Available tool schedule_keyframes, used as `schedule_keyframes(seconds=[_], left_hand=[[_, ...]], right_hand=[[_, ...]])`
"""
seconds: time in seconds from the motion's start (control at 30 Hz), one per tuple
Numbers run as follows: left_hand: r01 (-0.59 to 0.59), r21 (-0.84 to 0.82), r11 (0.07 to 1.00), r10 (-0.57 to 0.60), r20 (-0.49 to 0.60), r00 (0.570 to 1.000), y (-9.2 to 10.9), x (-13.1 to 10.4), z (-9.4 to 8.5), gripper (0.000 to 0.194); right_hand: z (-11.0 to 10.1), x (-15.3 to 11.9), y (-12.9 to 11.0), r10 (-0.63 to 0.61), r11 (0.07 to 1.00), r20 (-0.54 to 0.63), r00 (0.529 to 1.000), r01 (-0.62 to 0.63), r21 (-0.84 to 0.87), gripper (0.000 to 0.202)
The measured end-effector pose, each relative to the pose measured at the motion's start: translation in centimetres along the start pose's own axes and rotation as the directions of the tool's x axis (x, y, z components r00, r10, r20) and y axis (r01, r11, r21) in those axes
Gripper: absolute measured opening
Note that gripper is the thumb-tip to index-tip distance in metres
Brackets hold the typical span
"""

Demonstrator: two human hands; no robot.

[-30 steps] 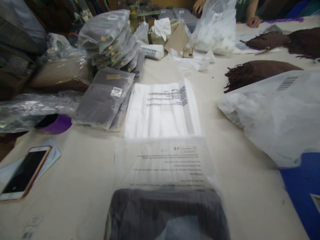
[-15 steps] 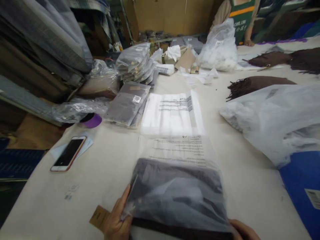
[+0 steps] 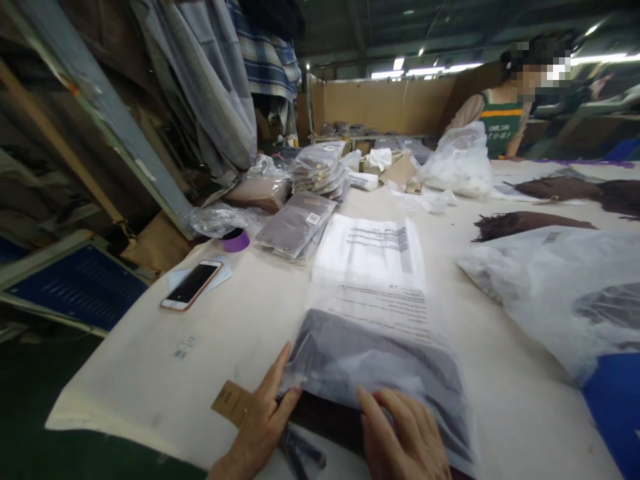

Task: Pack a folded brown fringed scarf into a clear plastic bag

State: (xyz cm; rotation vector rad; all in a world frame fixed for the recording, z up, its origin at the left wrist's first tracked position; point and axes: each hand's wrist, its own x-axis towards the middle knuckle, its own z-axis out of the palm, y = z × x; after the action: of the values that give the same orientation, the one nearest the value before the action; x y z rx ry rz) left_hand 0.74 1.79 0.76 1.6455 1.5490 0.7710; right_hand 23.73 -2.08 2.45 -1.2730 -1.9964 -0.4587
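Far left on table (image 3: 150, 373): phone (image 3: 191, 285) face up, on a pale sheet. Purple tape roll (image 3: 235, 241) just behind, beside crinkled plastic. Brown card tag (image 3: 231, 403) near front edge, partly under left hand (image 3: 263, 423).

Left hand flat-ish, fingers stretched, pressing left edge of clear bag (image 3: 380, 360) w/ thumb tucked at its corner; open palm, not clenched, no firm pinch visible. Bag lies centre-front on table, dark folded fabric (image 3: 375, 363) inside lower half, printed warning text on upper half. Right hand (image 3: 403, 437) spread flat on bag's near edge, fingers extended, resting on top, nothing clasped.

Behind bag: stack of empty bags (image 3: 370, 250) w/ printed text, touching its far end. Left of that, packed grey bundles (image 3: 296, 227), more piled further back.

Right: big white plastic sack (image 3: 555, 287), brown fringed scarf (image 3: 525, 223) behind it. Far right back: a person (image 3: 495, 117) in green apron by another sack.
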Motion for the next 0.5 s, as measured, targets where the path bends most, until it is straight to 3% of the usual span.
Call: schedule_keyframes(seconds=[0.1, 0.2, 0.37, 0.5], left_hand=[[-0.023, -0.059, 0.998, 0.022, -0.016, 1.000, 0.1, 0.3, 0.5, 0.062], [-0.001, -0.121, 0.993, -0.005, -0.051, 0.999, 0.3, 0.4, 1.0, 0.062], [0.064, -0.240, 0.969, -0.114, -0.201, 0.973, 1.5, 0.4, 1.9, 0.059], [0.115, -0.324, 0.939, -0.212, -0.282, 0.936, 2.2, 0.6, 2.5, 0.043]], right_hand=[[2.1, 2.6, -1.2, -0.122, 0.992, 0.039, 0.992, 0.121, 0.041, 0.027], [3.7, 3.7, -2.3, -0.134, 0.982, -0.015, 0.991, 0.135, 0.129, 0.028], [4.5, 3.4, -3.6, -0.318, 0.906, -0.079, 0.945, 0.327, 0.267, 0.029], [4.5, 2.4, -3.6, -0.316, 0.926, -0.090, 0.944, 0.328, 0.188, 0.025]])
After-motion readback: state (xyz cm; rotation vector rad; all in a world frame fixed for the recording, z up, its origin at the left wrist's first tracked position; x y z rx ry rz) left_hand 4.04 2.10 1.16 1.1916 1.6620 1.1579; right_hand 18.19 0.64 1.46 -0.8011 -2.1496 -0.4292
